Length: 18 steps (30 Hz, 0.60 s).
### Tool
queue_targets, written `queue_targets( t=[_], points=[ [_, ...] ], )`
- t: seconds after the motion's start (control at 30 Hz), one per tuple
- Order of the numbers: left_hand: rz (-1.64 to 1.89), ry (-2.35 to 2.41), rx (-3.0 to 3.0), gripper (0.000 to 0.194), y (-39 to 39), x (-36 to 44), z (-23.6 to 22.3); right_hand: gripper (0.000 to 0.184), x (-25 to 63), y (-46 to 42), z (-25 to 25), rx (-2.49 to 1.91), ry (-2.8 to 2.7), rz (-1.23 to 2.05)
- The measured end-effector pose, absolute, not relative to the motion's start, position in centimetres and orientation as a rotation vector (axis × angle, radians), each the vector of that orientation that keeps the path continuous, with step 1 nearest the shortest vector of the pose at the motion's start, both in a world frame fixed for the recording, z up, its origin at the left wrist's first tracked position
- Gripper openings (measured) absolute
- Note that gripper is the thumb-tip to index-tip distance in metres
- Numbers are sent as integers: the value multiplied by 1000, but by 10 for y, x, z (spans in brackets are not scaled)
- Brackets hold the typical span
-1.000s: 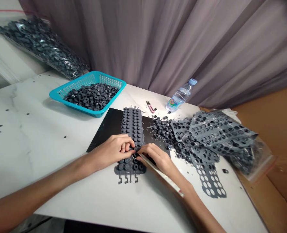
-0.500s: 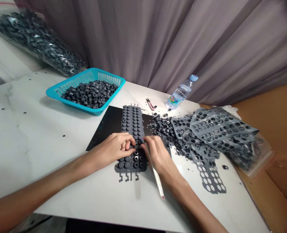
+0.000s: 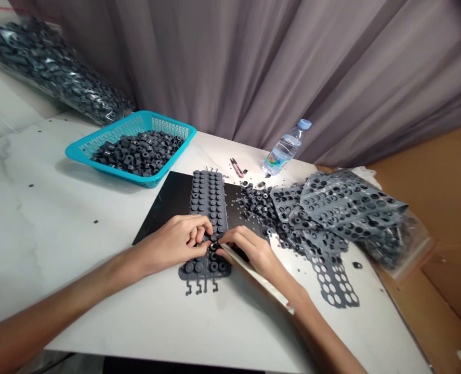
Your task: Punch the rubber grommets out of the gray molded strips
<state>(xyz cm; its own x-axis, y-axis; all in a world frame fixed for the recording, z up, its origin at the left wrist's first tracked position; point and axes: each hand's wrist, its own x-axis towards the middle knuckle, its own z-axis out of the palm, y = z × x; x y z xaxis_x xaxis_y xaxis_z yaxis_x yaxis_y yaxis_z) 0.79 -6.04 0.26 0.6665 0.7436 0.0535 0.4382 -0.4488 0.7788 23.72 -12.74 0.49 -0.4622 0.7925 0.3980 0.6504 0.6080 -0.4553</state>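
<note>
A dark grey moulded rubber sheet (image 3: 208, 195) with rows of round knobs lies lengthwise before me, its thin tabs pointing at me. Over its nearer part, my left hand (image 3: 185, 236) is closed, thumb and forefinger pinching at one of the round rubber pieces. Facing it from the right, my right hand (image 3: 251, 249) is closed round a slim white pen-like stick (image 3: 267, 285) with a red mark at its rear end. The stick's front end is among the fingers at the knobs, and its tip is hidden. Beneath the sheet is a black mat (image 3: 158, 208).
A turquoise basket (image 3: 154, 181) of small rubber rings stands back left, beside a full plastic bag (image 3: 54, 67). To the right lie loose rings (image 3: 257, 202), punched sheets (image 3: 335, 285) and another bag (image 3: 405, 244). Pink snips (image 3: 237, 168) and a water bottle (image 3: 287, 150) are behind.
The stick's rear end has swung right and towards my right forearm, making it lie flatter. My right fingers have closed in towards the left fingertips. The view has shifted slightly.
</note>
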Motion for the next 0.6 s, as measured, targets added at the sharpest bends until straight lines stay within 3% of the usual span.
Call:
queue_targets(
  t=[0.6],
  points=[
    [507, 917, 2039, 11, -55, 9, -5, 22, 225, -125, -3, -1171, -2487, -135]
  ],
)
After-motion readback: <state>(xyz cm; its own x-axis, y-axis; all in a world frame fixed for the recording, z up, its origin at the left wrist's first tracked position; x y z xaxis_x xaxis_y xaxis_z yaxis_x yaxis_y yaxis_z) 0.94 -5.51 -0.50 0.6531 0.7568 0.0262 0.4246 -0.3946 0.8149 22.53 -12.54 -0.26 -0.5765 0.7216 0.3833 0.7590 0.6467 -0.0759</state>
